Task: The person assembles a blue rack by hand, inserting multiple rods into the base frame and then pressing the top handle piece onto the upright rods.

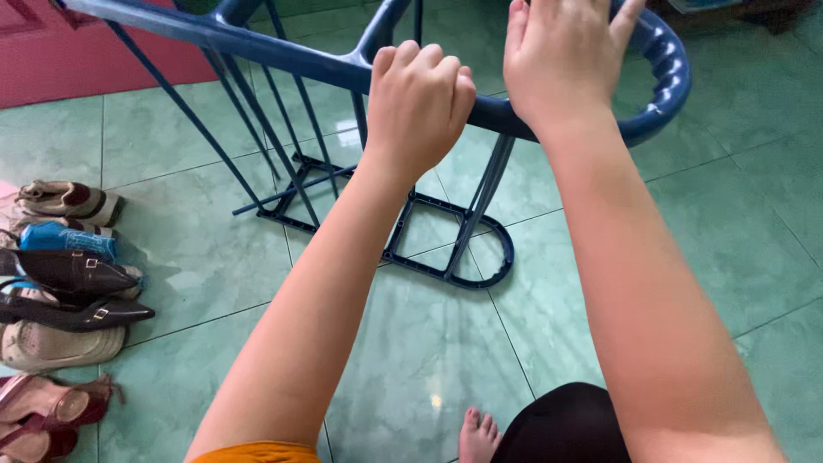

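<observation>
Green shiny floor tiles lie under a blue plastic rack with thin legs. Its top rail is smooth and round. The left hand has a tight grip around the rail. The right hand lies flat on it, fingers loose. Holding with both hands steadies it best. Shoes sit nearby.

We see no packages, signs or screens here, only a small blue label lying among the shoes at far left.
</observation>
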